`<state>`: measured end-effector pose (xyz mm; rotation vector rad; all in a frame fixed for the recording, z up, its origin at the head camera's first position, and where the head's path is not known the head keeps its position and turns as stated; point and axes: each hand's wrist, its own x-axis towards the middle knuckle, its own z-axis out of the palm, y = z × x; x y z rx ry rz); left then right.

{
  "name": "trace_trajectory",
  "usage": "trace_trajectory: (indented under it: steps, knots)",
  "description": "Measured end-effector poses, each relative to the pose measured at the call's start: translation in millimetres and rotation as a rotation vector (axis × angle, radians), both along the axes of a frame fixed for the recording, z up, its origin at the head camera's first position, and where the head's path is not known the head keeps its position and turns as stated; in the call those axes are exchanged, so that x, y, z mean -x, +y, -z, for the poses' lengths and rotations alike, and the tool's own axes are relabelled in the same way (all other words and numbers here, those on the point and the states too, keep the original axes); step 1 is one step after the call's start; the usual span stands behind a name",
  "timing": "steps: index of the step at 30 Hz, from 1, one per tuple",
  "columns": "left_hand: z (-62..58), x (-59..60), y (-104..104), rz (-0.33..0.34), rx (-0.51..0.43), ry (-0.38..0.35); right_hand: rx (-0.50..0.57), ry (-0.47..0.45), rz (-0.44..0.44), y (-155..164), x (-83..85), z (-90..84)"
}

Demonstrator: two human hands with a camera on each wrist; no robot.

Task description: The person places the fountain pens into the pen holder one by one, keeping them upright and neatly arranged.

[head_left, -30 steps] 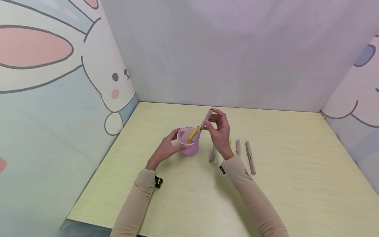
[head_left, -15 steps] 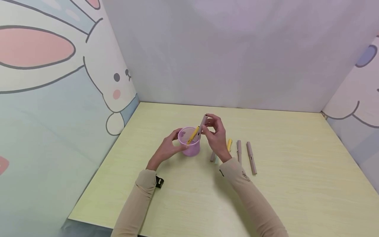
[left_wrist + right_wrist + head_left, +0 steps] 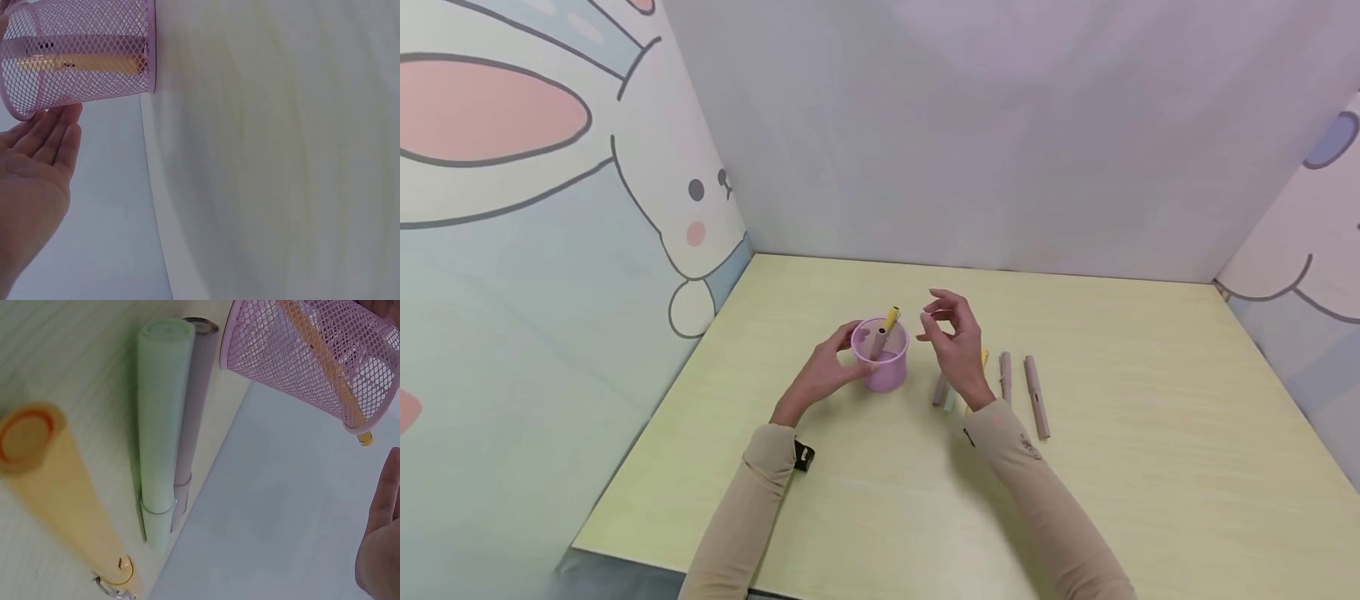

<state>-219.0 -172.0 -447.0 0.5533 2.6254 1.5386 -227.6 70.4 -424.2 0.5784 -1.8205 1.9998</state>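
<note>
The right hand (image 3: 953, 337) hangs just above the table with its fingers loosely spread and nothing between them, a short way to the right of the pink mesh cup (image 3: 884, 367). From the head view, the left hand (image 3: 829, 367) sits against the cup's left side, fingers laid along the mesh. I cannot tell from here whether they curl round it. Two pens stand in the cup, a yellow pen (image 3: 891, 318) leaning out over the rim and a grey pen (image 3: 877, 341) beside it. The loose pens (image 3: 1004, 377) lie in a row on the yellow table (image 3: 1120, 467) under and to the right of the right hand, their long axes running roughly away from the person. The right hand is plainly the nearer one to them. There is open board all round, with the walls well back.

From the left wrist, the palm (image 3: 34, 181) is flat and the fingertips (image 3: 59, 122) just meet the cup (image 3: 81, 56) near its rim. The fingers are straight, so it steadies the cup and does not clasp it.

From the right wrist, a green pen (image 3: 159, 431), a grey one (image 3: 194, 406) touching it and an orange-yellow pen (image 3: 59, 494) lie side by side on the table. The cup (image 3: 312, 356) is just beyond their ends, and only the edge of the open hand (image 3: 381, 544) shows.
</note>
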Motion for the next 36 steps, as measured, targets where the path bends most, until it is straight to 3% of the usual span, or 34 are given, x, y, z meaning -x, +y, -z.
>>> trace_trajectory:
  steps: [14,36]
  knots:
    - [-0.3,0.0,1,0.003,-0.013,-0.020,0.020,0.025,0.064,37,-1.2,3.4]
    - [-3.0,-1.1,1,-0.006,0.006,-0.040,-0.013,-0.062,0.127,87,-11.7,2.1]
